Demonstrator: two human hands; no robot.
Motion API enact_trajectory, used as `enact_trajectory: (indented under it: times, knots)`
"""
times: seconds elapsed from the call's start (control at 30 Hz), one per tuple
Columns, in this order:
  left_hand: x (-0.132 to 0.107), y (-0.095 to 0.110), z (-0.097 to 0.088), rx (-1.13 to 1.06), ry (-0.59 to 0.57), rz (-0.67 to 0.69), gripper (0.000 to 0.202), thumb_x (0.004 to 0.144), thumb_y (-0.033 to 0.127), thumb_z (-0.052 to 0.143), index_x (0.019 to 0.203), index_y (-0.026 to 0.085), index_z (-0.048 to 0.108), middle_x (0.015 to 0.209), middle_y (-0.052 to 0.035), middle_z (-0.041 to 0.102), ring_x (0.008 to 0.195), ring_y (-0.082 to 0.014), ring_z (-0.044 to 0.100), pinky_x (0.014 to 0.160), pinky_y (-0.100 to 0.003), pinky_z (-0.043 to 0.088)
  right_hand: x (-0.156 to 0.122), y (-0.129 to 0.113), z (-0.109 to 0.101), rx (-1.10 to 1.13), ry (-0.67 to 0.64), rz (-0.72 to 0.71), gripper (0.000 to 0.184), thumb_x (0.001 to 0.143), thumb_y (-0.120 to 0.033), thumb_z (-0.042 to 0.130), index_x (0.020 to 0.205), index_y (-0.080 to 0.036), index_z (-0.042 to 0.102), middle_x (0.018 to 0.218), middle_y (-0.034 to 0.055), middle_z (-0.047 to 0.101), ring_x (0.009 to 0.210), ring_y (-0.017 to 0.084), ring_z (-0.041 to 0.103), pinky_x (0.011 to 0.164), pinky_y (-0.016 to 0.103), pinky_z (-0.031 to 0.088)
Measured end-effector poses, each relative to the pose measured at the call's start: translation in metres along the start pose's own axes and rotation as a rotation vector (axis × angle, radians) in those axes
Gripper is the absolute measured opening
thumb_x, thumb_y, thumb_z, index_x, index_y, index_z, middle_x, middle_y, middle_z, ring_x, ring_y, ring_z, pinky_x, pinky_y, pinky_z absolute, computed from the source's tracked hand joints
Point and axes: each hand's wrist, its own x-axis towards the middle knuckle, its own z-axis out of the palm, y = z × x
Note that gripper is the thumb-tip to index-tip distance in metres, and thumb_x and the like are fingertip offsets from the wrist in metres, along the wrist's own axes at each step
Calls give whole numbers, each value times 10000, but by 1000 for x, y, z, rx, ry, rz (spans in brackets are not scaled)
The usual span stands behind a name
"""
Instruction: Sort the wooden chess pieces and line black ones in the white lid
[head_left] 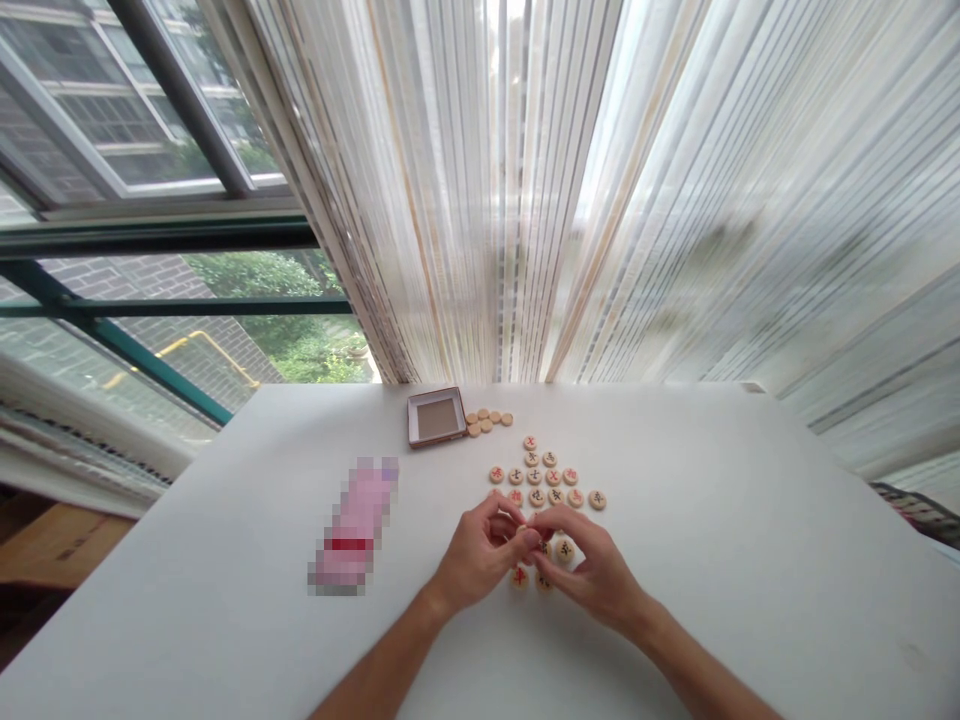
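Note:
Wooden Chinese chess pieces [535, 497] with red or black characters lie face up in rows on the white table. Over the near rows, my left hand [480, 550] and my right hand [596, 570] meet fingertip to fingertip. Both are closed in a pinch around one small round Chinese chess piece [524, 531], mostly hidden by the fingers. Just beside my right fingers lies a black-marked piece [565, 550]. A red-marked piece [519, 577] lies below the fingertips. Several pieces under my hands are partly covered.
An open shallow box [438, 421] stands at the back, with several blank-side-up pieces [486, 426] to its right. A pixelated pink item [358, 520] lies left on the white table [225, 560]. Striped curtains [510, 200] and a window border the far edge.

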Motion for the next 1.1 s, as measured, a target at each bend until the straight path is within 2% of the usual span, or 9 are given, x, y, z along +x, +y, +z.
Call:
enact_trajectory:
  times: [0.13, 0.33, 0.43, 0.6, 1.1]
  knots:
    - [-1, 3, 1, 83, 26, 14, 295, 891, 408, 722, 899, 153, 574, 810, -69, 758, 674, -150, 719, 593, -214, 537, -2, 3, 1, -14, 0, 9, 135, 882, -216, 697, 1011, -234, 661, 881, 35, 715, 782, 188, 665, 728, 309, 544]
    - [-1, 4, -2, 106, 5, 13, 290, 965, 441, 607, 937, 153, 583, 757, -35, 709, 653, -137, 682, 611, -228, 534, -3, 7, 1, -14, -1, 27, 175, 895, -206, 681, 1064, -240, 649, 915, 39, 712, 814, 193, 664, 760, 321, 552]
    - [-1, 8, -6, 103, -39, 7, 301, 993, 445, 555, 1018, 147, 598, 794, -39, 690, 693, -142, 671, 670, -261, 550, -3, 8, 0, -19, 26, 24, 180, 909, -207, 658, 1085, -238, 649, 928, 47, 715, 816, 194, 667, 761, 325, 561]
    - [-2, 17, -7, 99, -131, 17, 291, 985, 390, 592, 1146, 150, 562, 892, -66, 698, 818, -167, 677, 762, -296, 553, -2, 7, -1, 3, 61, 35, 181, 916, -217, 653, 1095, -238, 659, 951, 45, 722, 808, 181, 676, 746, 298, 574]
    - [-2, 16, -8, 131, -136, 49, 276, 985, 344, 600, 1192, 165, 568, 948, -72, 702, 857, -176, 682, 806, -318, 566, -1, 6, -4, 54, 50, 72, 232, 939, -209, 627, 1163, -253, 673, 1023, 43, 742, 842, 169, 700, 785, 280, 583]
